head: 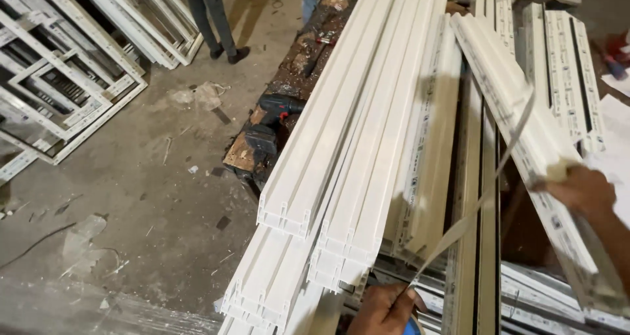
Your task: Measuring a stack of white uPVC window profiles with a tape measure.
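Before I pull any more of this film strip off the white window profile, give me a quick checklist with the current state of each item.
1. Left hand pinches the strip's lower end: ok.
2. Right hand steadies the angled profile: ok.
3. Strip in one piece between hand and profile: ok, it runs unbroken.
4. Stacked profiles lying steady: cannot tell; their ends overhang the floor.
5. People standing clear: ok, legs are far off.
6. Drill on the bench out of the way: ok.

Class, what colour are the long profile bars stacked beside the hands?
White, seen in the head view: the profile bars.
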